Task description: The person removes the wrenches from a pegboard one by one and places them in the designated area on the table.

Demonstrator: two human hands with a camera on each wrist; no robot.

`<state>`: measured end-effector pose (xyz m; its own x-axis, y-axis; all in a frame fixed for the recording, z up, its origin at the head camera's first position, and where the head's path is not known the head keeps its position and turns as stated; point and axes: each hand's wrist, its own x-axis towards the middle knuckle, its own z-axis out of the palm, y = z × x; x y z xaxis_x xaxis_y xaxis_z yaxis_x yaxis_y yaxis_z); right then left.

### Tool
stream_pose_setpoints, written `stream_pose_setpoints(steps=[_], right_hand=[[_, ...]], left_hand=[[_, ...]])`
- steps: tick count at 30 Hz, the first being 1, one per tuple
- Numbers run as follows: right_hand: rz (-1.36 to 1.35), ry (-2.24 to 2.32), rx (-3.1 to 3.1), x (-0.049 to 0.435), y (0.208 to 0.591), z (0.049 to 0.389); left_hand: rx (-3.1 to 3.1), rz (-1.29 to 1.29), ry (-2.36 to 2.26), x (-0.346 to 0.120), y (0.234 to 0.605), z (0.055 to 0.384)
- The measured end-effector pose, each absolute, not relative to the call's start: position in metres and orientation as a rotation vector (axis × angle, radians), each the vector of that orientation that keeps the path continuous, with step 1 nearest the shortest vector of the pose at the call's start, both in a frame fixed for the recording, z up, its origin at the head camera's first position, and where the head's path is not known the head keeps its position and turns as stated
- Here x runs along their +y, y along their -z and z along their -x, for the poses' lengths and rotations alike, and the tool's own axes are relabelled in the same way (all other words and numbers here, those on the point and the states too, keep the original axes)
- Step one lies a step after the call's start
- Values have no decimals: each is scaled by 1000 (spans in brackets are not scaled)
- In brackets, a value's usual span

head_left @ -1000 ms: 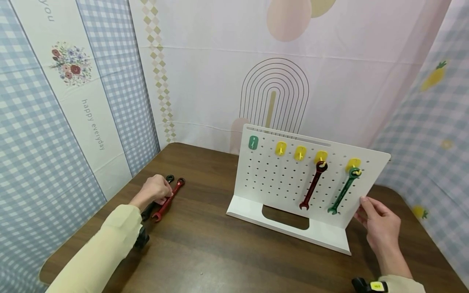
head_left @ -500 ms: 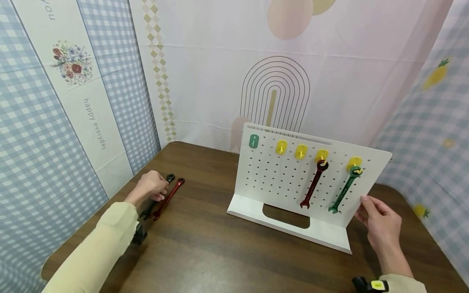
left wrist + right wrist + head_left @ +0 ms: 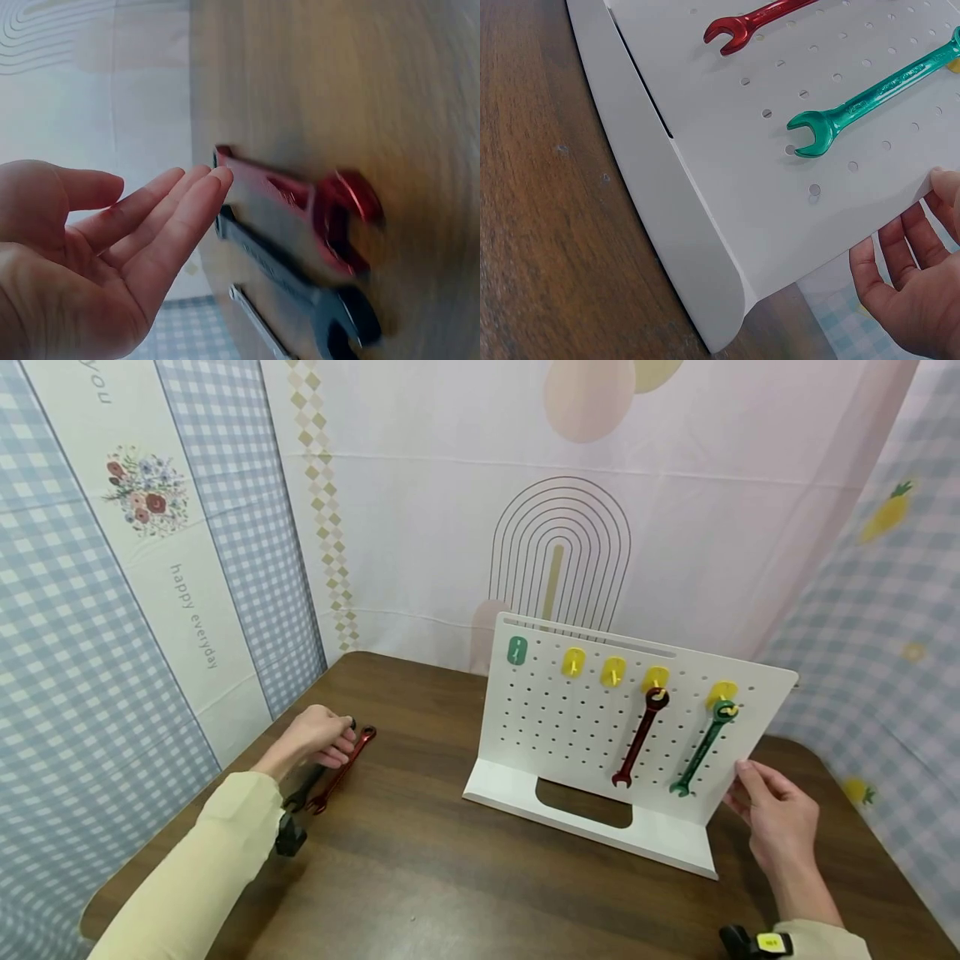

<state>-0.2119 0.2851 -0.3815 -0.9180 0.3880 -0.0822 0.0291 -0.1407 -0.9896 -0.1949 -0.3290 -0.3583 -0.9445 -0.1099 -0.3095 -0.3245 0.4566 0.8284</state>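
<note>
My left hand hovers over two combination wrenches on the table at the left. In the left wrist view its fingers are fairly straight, with nothing between them and the thumb. Beneath lie a red wrench and a black wrench; a slim silver wrench shows beside them. With my right hand I pinch the right edge of a white pegboard, thumb in front, fingers behind. From its yellow hooks hang a dark red wrench and a green wrench.
Two yellow hooks and a green hook on the board carry nothing. The brown wooden table stretches between the wrenches and the board's base. Patterned cloth closes off the back and both sides.
My left hand has come away from the red wrench, shifting slightly left and up, and its fingers now cover much of the black wrench's ring end. The right hand keeps its hold.
</note>
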Motion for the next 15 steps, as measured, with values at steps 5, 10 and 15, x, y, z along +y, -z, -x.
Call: stream_pose_setpoints(steps=[5,10,15], right_hand=[[473,-2143,-1898,285,382,211],[472,-2143,-1906,285,380,209],[477,-2136,-1905,284,379,208]], left_hand=[[2424,291,-1573,-315,354,198],[2329,179,-1727,-299,350,204],[2238,74,-1860,-286,346,208]])
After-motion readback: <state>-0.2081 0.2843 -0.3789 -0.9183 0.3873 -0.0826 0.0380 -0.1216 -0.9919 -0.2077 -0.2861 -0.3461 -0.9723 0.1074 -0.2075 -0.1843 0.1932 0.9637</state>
